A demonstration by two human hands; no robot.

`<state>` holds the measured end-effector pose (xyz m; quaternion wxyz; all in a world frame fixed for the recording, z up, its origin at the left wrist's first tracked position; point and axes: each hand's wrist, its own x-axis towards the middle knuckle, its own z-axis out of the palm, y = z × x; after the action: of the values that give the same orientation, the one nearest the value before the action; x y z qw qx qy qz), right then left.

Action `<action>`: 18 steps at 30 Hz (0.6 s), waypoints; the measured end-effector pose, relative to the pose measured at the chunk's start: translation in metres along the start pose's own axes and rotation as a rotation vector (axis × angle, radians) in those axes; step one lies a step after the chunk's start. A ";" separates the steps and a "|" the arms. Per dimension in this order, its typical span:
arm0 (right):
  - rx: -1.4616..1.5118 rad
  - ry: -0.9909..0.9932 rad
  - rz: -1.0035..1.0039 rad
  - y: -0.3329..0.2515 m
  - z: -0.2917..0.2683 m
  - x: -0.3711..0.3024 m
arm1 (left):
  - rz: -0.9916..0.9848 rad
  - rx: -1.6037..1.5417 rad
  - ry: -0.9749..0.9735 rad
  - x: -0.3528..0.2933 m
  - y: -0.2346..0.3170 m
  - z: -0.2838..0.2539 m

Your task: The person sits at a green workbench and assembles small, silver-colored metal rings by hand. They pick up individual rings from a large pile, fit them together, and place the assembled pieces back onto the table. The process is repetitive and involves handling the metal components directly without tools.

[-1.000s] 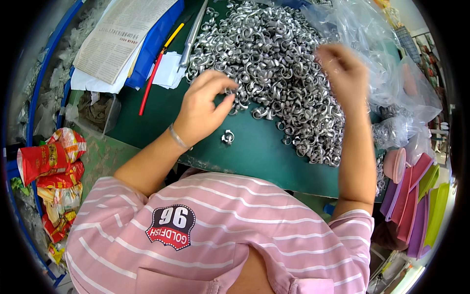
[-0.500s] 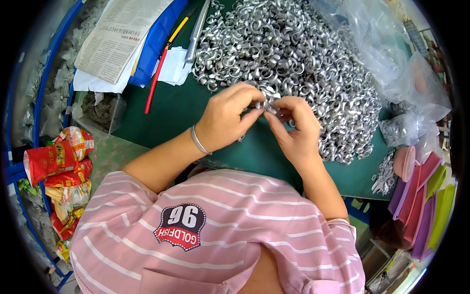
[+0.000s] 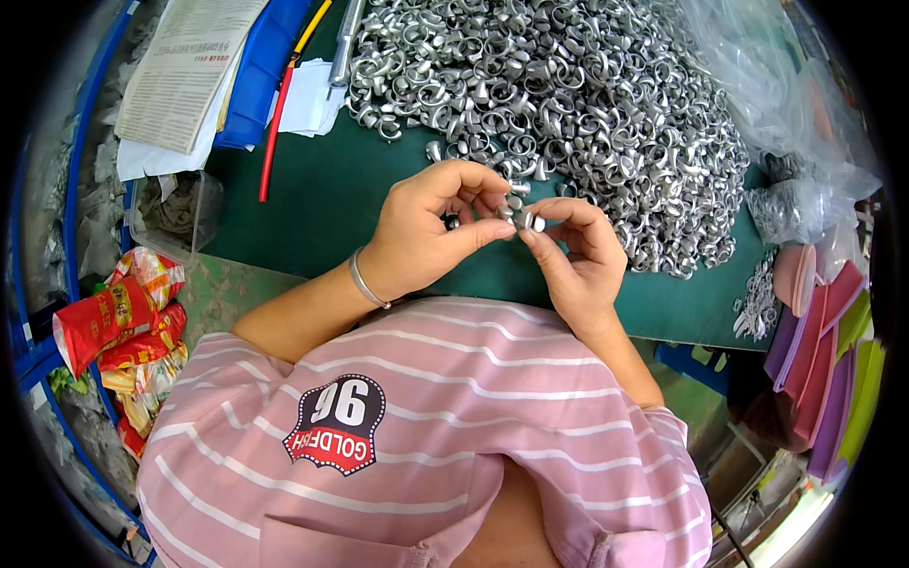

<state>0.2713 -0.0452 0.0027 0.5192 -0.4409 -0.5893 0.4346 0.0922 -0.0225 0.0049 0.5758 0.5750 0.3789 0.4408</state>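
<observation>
A big heap of silver-coloured metal rings (image 3: 606, 123) covers the far middle and right of the green table (image 3: 275, 227). In front of its near edge, my left hand (image 3: 431, 216) is closed on a few metal rings (image 3: 507, 210), with thumb and forefinger pinching at the tips. One more shiny piece shows under its curled fingers. My right hand (image 3: 579, 254) pinches a single metal ring (image 3: 534, 222) between thumb and fingers, close beside the left fingertips. Fingers partly hide the held pieces. A metal bangle circles my left wrist.
A red and yellow pencil (image 3: 277, 128), white paper and a blue bin (image 3: 265, 71) with newspaper lie left. A clear tub (image 3: 201, 213) holds greyish cloth. Plastic bags (image 3: 805, 204) and small silvery parts (image 3: 757, 308) sit right, near coloured folders (image 3: 824, 350). Red packets (image 3: 118, 317) hang left.
The view has shifted, so the table appears higher. My hands have turned slightly, and the held rings show more plainly between my fingertips.
</observation>
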 end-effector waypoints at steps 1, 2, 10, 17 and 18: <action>0.093 0.001 0.057 -0.003 0.001 -0.001 | -0.030 -0.037 0.006 -0.001 0.001 0.001; 0.120 -0.003 0.113 -0.004 0.001 -0.002 | -0.138 -0.128 -0.011 0.000 0.003 0.000; 0.555 0.050 0.438 -0.010 -0.001 0.003 | -0.282 -0.395 -0.099 0.003 0.007 0.003; 0.643 0.072 0.437 -0.010 0.000 0.000 | -0.198 -0.404 -0.087 0.002 0.003 0.005; 0.626 0.080 0.428 -0.010 0.000 0.000 | -0.191 -0.384 -0.077 0.001 0.004 0.005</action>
<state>0.2706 -0.0480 0.0126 0.5490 -0.3906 -0.3016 0.6746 0.0973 -0.0232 0.0088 0.7280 0.4324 0.3187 0.4261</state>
